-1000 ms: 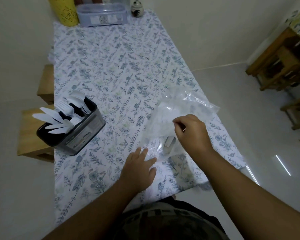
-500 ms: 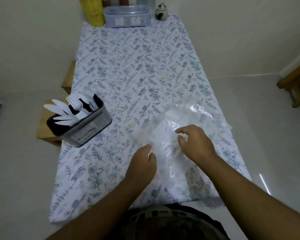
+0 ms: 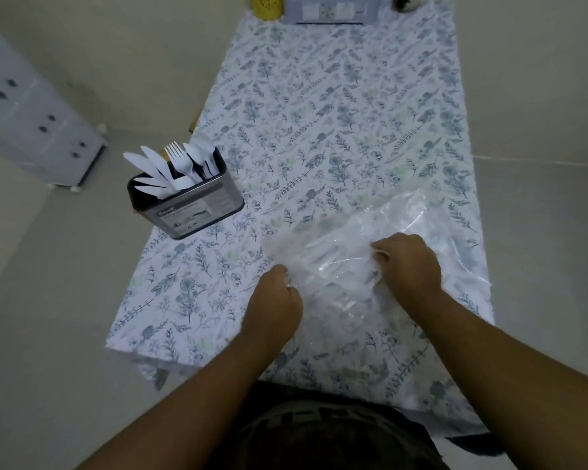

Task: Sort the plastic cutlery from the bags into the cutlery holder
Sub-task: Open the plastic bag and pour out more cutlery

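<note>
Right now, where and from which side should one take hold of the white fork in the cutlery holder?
Grip the fork just below its prongs, coming from above. It stands upright, prongs up, in the holder, and only that upper part shows above the rim. Knives lean to its left, so pinch narrowly.

The clear bag (image 3: 347,262) is blurred — the pale shapes inside cannot be made out. At the top edge the yellow container (image 3: 267,5), plastic box (image 3: 330,10) and small jar (image 3: 408,1) are cut off. The holder's label (image 3: 190,213) is too small to read.
</note>
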A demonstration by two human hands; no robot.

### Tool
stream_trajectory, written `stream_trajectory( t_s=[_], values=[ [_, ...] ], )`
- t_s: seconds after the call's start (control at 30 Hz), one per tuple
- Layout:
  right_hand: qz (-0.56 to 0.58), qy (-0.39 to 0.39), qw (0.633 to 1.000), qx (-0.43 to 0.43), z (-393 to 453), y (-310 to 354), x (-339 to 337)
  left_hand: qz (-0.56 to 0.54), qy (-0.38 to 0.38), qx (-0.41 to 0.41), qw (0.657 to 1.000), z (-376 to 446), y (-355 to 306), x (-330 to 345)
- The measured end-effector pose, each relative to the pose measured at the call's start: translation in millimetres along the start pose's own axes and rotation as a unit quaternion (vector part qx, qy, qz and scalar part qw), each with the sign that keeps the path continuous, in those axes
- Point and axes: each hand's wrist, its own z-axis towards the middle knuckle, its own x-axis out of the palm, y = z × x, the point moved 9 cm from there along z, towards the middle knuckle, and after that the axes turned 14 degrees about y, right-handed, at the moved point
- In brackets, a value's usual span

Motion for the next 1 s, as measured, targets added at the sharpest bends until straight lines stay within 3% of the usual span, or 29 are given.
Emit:
stream_trajectory(
  t_s=[0.13,0.27,0.43,0.5,0.6,0.63,0.7,0.8,1.0],
  values=[
    [0.02,-0.053,0.998,-0.019,-9,14,-21,-0.024,-0.128,0.054,0.99,-11,-6,-31],
    [0.009,-0.077,0.996,-0.036,-17,26,-31,0.016,-0.039,0.078,0.996,3,-6,-14],
    [-0.006,-0.171,0.983,-0.066,-37,54,-66,0.021,-0.026,0.062,0.998,7,9,-8],
    [-0.021,-0.178,0.981,-0.073,-40,65,-65,-0.029,-0.063,0.044,0.997,5,16,-27],
    [-0.03,-0.167,0.983,-0.065,-39,67,-59,0.012,-0.161,0.13,0.978,-8,-9,-61],
    [-0.027,-0.17,0.983,-0.064,-40,68,-60,0.044,-0.156,0.172,0.972,-9,-24,-62],
    [-0.027,-0.171,0.983,-0.064,-42,73,-60,0.098,-0.074,0.209,0.97,1,-43,-43],
    [-0.038,-0.16,0.984,-0.063,-46,82,-57,0.186,0.041,0.185,0.964,15,-39,-3],
    [-0.023,-0.21,0.974,-0.08,-61,108,-77,0.164,0.059,0.22,0.96,9,-31,2]
  ],
)
